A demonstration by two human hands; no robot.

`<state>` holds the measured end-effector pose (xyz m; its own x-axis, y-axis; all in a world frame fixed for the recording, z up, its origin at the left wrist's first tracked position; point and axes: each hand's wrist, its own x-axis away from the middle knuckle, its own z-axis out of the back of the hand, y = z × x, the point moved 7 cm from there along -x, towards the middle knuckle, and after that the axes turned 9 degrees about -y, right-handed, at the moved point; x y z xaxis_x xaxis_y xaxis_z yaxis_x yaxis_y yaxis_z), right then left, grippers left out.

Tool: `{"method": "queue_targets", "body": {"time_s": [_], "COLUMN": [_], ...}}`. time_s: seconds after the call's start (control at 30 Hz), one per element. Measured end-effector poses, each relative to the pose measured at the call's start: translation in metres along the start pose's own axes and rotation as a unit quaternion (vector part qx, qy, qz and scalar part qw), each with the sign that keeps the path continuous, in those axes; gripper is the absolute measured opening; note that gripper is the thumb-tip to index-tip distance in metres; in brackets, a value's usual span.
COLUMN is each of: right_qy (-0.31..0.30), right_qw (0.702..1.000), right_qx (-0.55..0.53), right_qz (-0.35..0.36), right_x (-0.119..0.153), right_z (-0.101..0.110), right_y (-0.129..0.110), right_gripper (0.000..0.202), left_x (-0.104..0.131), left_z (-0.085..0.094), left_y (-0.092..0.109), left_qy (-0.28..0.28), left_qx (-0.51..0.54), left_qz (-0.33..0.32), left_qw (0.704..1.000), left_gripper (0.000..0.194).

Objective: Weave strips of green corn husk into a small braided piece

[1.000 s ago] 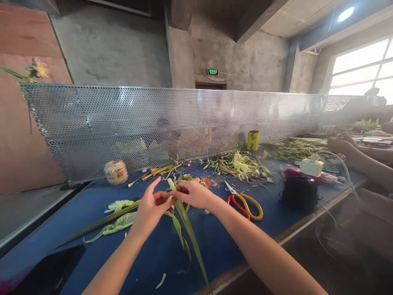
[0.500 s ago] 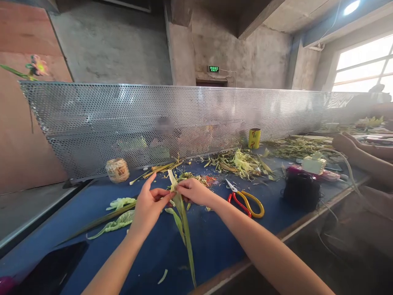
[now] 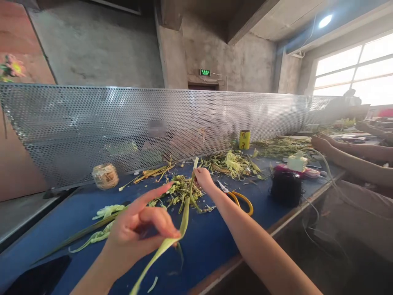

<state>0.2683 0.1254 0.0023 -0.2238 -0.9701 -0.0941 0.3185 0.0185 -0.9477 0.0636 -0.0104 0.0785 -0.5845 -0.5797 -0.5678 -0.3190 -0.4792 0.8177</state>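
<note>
Thumb and fingertips of my left hand (image 3: 144,229) pinch a long green leaf (image 3: 184,219), with the index finger raised. Its lower part runs toward the front edge. My right hand (image 3: 203,179) is farther out, closed on a narrow leaf strip (image 3: 192,192) whose pale end sticks up above the fingers. Whether the two pieces are still joined, I cannot tell. Behind them lies a heap of small green plant scraps (image 3: 181,188). Scissors (image 3: 242,200) with yellow handles rest just right of my right hand, partly covered by my forearm.
Pale crinkled leaves (image 3: 106,212) lie at left, near a jar (image 3: 105,176). A dried plant pile (image 3: 233,164) and a yellow can (image 3: 245,139) stand along the perforated metal screen (image 3: 129,123). Black thread (image 3: 286,188) sits at right, by another person's arms (image 3: 346,157).
My hands have moved apart, the left toward me and the right farther away, each with leaf in its fingers. The leaf's lower part has swung left. The view has turned slightly right.
</note>
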Motion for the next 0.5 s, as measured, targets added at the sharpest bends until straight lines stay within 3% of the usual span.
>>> {"method": "queue_targets", "body": {"time_s": [0.07,0.13,0.27,0.3,0.4,0.5], "right_qy": [0.020,0.031,0.041,0.040,0.024,0.025], "right_qw": [1.000,0.999,0.997,0.997,0.997,0.998], "right_qx": [0.001,0.000,-0.008,-0.010,-0.021,-0.029], "right_qz": [-0.024,-0.043,-0.066,-0.068,-0.065,-0.054], "right_x": [-0.004,-0.007,-0.013,-0.014,-0.016,-0.017], "right_z": [0.009,0.017,0.024,0.024,0.019,0.019], "right_y": [0.008,0.015,0.025,0.026,0.027,0.026], "right_gripper": [0.029,0.024,0.028,0.028,0.029,0.028], "left_x": [0.001,-0.002,-0.013,-0.015,-0.019,-0.019], "left_z": [0.008,0.026,0.059,0.063,0.070,0.064], "left_y": [0.011,0.018,0.018,0.015,-0.007,-0.017], "left_qy": [-0.035,-0.056,-0.092,-0.090,-0.017,-0.017], "left_qx": [0.058,0.126,0.237,0.249,0.250,0.309], "left_qz": [-0.010,-0.031,-0.071,-0.079,-0.012,0.015], "left_qw": [0.998,0.990,0.965,0.961,0.968,0.951], "left_gripper": [0.068,0.068,0.059,0.065,0.072,0.075]}}
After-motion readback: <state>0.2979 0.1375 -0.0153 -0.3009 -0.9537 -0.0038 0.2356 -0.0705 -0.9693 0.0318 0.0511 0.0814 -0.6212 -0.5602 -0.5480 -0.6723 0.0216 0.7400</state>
